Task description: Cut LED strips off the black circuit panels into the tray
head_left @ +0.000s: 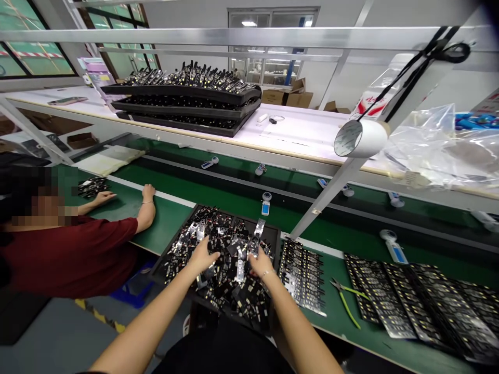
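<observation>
A black tray full of small loose circuit boards and silvery strips lies in front of me. Over its left half is my left hand, thumb and forefinger apart, with small parts around its fingertips; nothing is clearly held. My right hand is over the right half, its fingers closed at the lower end of a silvery metal strip that points up and away. Another silvery strip lies among the parts between my hands. Some fingertips are hidden by the parts.
Board panels lie right of the tray, then green-handled cutters and more panels. Handheld devices sit on the green conveyor. A slanted metal post stands ahead. A person in red sits at left.
</observation>
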Demonstrator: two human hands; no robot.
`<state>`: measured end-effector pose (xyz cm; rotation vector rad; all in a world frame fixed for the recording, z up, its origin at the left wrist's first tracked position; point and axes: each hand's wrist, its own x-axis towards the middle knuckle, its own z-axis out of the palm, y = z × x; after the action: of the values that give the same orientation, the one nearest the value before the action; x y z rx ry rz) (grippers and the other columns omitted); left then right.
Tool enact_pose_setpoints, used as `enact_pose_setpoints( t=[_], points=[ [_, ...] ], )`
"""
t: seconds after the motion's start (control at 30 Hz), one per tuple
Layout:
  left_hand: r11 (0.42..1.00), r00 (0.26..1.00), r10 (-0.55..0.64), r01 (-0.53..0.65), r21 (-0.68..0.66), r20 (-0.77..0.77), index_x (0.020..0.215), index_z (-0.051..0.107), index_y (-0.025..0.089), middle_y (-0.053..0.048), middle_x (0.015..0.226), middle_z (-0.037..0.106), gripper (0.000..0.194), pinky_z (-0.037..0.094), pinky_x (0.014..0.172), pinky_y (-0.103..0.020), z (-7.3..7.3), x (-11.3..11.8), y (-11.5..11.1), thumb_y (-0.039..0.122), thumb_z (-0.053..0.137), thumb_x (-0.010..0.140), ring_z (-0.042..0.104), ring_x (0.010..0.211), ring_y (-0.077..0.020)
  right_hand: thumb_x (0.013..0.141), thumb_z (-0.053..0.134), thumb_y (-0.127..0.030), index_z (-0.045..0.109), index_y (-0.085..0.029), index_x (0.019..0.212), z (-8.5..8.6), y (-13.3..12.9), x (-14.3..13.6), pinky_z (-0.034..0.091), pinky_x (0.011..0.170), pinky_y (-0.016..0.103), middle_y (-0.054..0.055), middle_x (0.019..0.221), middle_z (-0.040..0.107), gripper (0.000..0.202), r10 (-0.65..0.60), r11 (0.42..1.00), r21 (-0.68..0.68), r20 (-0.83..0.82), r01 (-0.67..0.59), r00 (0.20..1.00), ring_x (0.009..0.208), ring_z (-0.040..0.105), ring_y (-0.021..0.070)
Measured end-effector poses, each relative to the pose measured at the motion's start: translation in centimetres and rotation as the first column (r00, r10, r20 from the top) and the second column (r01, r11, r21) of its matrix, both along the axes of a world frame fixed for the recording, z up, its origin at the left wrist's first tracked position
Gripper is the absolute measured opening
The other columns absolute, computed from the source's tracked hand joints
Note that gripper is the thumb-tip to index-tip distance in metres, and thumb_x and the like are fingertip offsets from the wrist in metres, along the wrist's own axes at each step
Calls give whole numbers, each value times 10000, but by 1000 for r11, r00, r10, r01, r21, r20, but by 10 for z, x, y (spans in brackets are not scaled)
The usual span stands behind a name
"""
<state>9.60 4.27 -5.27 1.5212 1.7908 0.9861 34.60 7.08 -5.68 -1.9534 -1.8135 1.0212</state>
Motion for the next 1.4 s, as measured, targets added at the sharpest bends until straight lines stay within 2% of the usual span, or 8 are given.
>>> enact_pose_setpoints(
  t=[0.17,0.3,0.57,0.8,1.07,1.13,1.23,1.4],
  points=[
    [957,941,-272,286,44,-202,1215,558,206,-120,1261,607,347,372,1066,-465,-23,-3,-70,272,495,880,529,1213,-284,895,457,-312,577,-96,1206,-33,-54,110,477,818,340,133,902,727,398,-134,991,19,172,133,976,920,682,260],
    [721,695,-677,693,-27,-244,957,690,323,24,997,734,167,507,830,-265,-52,38,-109,244,576,864,663,938,-178,864,437,-258,591,-47,1172,-61,-109,165,443,911,357,216,1079,680,404,-283,956,29,331,290,900,1039,645,298],
    [403,267,-753,910,-99,-601,1325,480,425,19,1464,481,562,223,1125,-585,-89,91,-72,142,606,856,277,1424,-297,700,671,-537,305,-90,1445,-85,-64,155,261,1093,468,272,1466,331,943,-312,950,136,337,282,888,1350,350,399],
    [700,529,-599,711,-72,-602,1324,505,322,-72,1559,311,604,190,1119,-645,-54,98,-57,169,672,763,179,1442,-381,735,545,-262,337,-59,1428,-66,-50,160,389,1009,349,204,1297,569,752,-328,944,83,152,318,933,1206,544,286],
    [961,959,-270,263,88,83,1398,389,261,-136,1496,378,602,272,1146,-506,-5,84,-75,387,593,846,338,1390,-304,810,345,-406,595,-122,1130,16,-102,202,486,821,327,121,987,696,495,-333,935,61,-181,348,925,908,635,258],
    [984,913,-174,178,25,369,1436,292,231,-174,1490,372,725,334,1115,-479,12,80,-74,433,620,822,433,1328,-290,771,460,-376,637,-169,1037,46,-113,194,473,757,301,64,878,695,381,-203,978,-43,-403,203,892,811,617,220],
    [919,722,-231,383,-98,652,1453,266,253,-181,1460,425,800,436,1023,-454,40,74,-74,441,667,786,558,1198,-269,700,568,-259,676,-182,999,82,-119,170,419,721,272,25,832,679,327,-114,972,-228,-664,-55,739,748,573,170],
    [727,563,-281,654,-211,777,1407,380,343,-89,1355,558,703,571,686,-341,56,72,-87,339,679,771,632,1038,-269,647,583,-181,708,-183,973,91,-120,139,378,666,236,-4,766,664,350,-144,915,-355,-729,-190,670,672,537,121]
  ],
)
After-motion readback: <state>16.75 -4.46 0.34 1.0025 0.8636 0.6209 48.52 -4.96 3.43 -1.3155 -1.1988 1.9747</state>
